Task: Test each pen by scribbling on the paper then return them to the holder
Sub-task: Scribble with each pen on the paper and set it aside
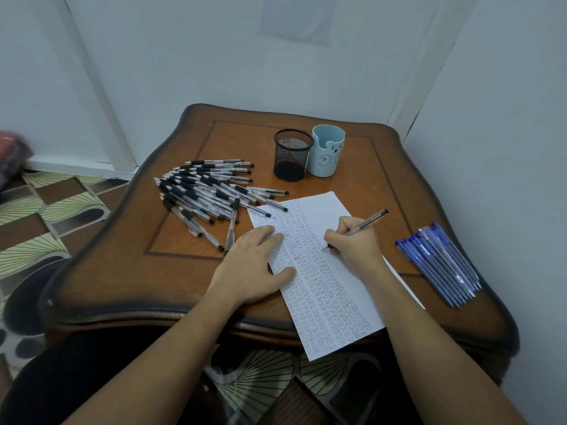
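A white sheet of paper [325,280] covered in small scribbles lies on the wooden table [129,271], its near end hanging over the front edge. My left hand [254,265] presses flat on the paper's left edge. My right hand [352,240] grips a black-capped pen [368,223] with its tip touching the paper. A heap of several black pens [208,191] lies to the left of the sheet. Several blue pens [441,262] lie in a row at the right. A black mesh holder [291,154] and a light blue bear holder [325,150] stand at the back.
The table stands in a corner between pale walls. A patterned floor [46,207] shows at the left and under the table's front edge. Bare wood lies between the paper and the two holders.
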Demonstrator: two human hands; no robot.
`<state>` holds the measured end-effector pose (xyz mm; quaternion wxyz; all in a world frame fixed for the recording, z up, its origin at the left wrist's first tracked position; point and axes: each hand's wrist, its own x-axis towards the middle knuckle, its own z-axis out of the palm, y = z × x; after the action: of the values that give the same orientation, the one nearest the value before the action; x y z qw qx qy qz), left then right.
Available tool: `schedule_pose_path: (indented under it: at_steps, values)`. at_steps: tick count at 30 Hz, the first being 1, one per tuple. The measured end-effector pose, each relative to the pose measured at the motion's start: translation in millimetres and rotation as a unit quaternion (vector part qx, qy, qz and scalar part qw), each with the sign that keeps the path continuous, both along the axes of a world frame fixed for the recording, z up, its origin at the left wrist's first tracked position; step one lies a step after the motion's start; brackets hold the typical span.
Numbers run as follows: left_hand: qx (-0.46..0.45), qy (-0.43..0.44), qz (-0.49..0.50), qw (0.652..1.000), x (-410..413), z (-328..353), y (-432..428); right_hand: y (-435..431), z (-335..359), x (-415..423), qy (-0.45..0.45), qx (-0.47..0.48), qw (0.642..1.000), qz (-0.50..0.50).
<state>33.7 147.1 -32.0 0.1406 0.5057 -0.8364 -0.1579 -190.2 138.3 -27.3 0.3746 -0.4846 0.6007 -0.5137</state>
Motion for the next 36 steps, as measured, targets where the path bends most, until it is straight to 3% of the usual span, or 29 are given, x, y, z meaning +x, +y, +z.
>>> schedule_pose_path:
  at_steps: [36]
  values:
    - [0.003,0.007,0.003,1.000,-1.0,1.4,1.0,-3.2,-7.3,-2.1,0.015,-0.013,1.000,-0.002]
